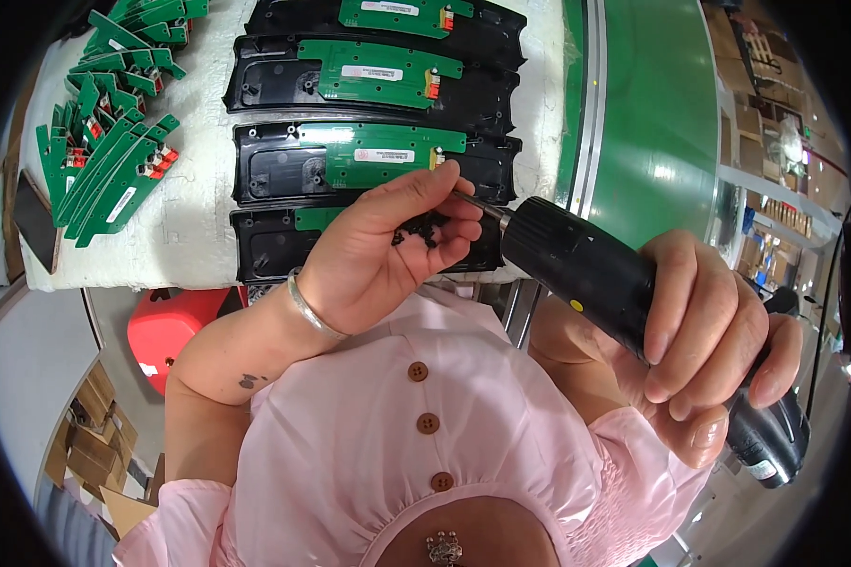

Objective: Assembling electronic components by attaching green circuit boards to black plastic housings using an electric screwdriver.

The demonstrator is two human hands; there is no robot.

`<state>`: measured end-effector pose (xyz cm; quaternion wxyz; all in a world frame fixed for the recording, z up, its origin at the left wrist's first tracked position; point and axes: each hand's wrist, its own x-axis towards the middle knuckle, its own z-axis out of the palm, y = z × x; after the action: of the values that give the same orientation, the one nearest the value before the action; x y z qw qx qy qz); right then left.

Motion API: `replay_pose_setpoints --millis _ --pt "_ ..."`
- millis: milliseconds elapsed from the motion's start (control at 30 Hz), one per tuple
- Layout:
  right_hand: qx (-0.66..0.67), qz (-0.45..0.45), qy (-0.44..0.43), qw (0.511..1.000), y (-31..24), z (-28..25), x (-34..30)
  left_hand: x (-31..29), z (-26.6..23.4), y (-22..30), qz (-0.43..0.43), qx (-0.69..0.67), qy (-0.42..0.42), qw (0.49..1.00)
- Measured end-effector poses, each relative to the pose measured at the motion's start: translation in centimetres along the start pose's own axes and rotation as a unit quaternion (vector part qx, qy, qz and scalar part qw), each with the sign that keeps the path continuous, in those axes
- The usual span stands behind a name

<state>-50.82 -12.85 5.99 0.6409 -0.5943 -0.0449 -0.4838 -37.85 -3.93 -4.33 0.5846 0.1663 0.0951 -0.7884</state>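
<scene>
My left hand [378,246] is curled, palm up, around a small pile of black screws [421,229]. Its thumb and forefinger meet at the tip of a thin metal bit, and whether a screw sits on that tip is hidden. The bit belongs to a black electric screwdriver [576,269], which my right hand [704,331] grips from the right. Just beyond my left hand lies a black plastic housing [279,170] with a green circuit board [350,175] in it. My left hand partly covers the nearest housing [272,250] and its board [314,219].
Two more housings with boards [373,76] lie farther back in the column. Several loose green boards [113,175] with red-and-white connectors are heaped at the left of the white padded surface [198,198]. A green surface [652,123] with a metal rail runs along the right.
</scene>
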Motion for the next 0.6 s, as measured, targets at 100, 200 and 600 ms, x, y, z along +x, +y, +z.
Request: replay_pose_setpoints --millis 100,200,600 --pt "-0.012 -0.016 0.002 1.000 0.10 0.19 -0.14 0.05 0.19 0.14 -0.003 -0.005 0.007 1.000" --pt "-0.011 -0.018 -0.019 1.000 -0.07 0.14 -0.23 0.05 0.26 0.01 -0.014 -0.029 0.014 0.999" --pt "-0.052 -0.019 -0.036 0.998 -0.26 0.36 -0.60 0.05 0.47 -0.29 0.012 -0.006 -0.009 1.000"
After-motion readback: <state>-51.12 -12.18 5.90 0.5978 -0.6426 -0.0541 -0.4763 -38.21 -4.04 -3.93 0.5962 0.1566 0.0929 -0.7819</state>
